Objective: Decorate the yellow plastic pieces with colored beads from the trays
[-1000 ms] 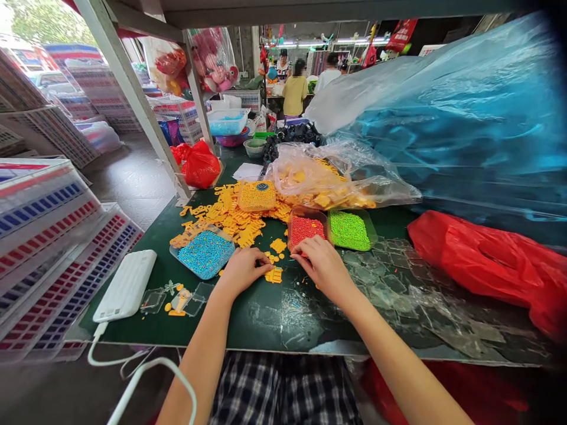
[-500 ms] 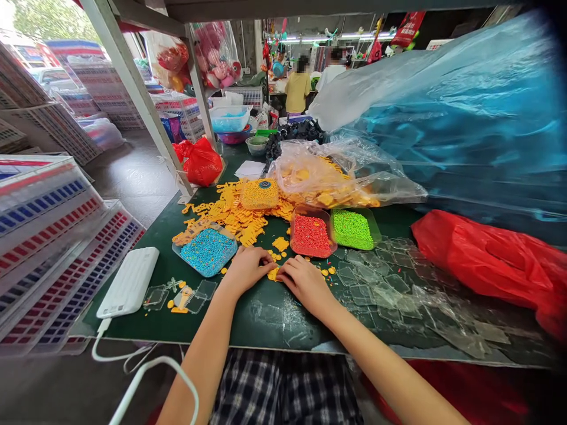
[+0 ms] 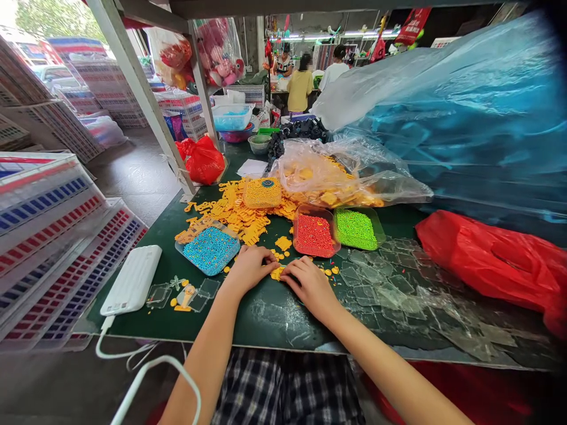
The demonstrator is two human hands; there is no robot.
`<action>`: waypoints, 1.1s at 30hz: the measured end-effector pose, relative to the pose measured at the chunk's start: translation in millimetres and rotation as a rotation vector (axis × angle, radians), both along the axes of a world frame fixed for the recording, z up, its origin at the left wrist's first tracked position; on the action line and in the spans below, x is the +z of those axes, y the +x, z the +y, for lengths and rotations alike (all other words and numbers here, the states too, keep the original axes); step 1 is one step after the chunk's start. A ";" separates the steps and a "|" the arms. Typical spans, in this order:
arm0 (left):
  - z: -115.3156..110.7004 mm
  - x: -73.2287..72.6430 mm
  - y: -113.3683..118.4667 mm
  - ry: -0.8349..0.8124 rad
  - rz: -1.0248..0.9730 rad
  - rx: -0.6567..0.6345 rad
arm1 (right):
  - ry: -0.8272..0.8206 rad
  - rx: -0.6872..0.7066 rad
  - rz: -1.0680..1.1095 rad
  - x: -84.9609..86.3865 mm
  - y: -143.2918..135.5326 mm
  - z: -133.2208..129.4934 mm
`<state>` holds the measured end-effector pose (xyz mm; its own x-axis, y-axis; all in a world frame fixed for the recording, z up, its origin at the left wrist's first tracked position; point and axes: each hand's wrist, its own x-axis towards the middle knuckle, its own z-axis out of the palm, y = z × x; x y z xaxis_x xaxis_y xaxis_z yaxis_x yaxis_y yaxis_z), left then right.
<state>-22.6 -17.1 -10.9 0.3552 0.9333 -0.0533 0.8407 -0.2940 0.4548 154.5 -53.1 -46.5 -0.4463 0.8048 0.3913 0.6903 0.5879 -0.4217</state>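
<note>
A small yellow plastic piece (image 3: 277, 273) lies between my two hands near the table's middle. My left hand (image 3: 251, 268) has its thumb and fingertips closed at the piece's left side. From the right, my right hand (image 3: 310, 284) pinches at its other edge, fingers bent. Small yellow discs and a yellow square piece (image 3: 283, 243) lie just beyond. Around them stand trays of blue beads (image 3: 210, 250), red beads (image 3: 314, 234), green beads (image 3: 355, 228) and yellow beads (image 3: 263, 193), the last on a heap of yellow parts (image 3: 234, 215).
Clear flat pieces (image 3: 376, 277) spread over the right of the green table (image 3: 266, 324). A white power bank (image 3: 132, 280) with a cable is at left. A red bag (image 3: 482, 254) lies at right. Shelf post (image 3: 142, 94) stands left; people work far behind.
The whole view has shifted slightly, with the scene a little further right. Both hands stay at the yellow piece with hardly any change in pose.
</note>
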 end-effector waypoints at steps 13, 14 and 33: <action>1.4 -2.0 -0.7 -0.002 -0.011 -0.009 | 0.035 0.014 0.044 -7.9 2.7 -0.1; 1.6 -2.4 -0.6 0.001 -0.011 -0.008 | 0.033 0.017 0.050 -7.6 2.3 -0.9; 37.7 33.8 1.5 0.466 -0.272 0.153 | 0.046 0.036 0.093 -10.0 4.7 1.6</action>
<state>-21.1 20.6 22.9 0.1573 0.8782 0.4517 0.7603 -0.3996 0.5121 159.3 -51.4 -56.4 -0.4347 0.7693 0.4682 0.6278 0.6316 -0.4550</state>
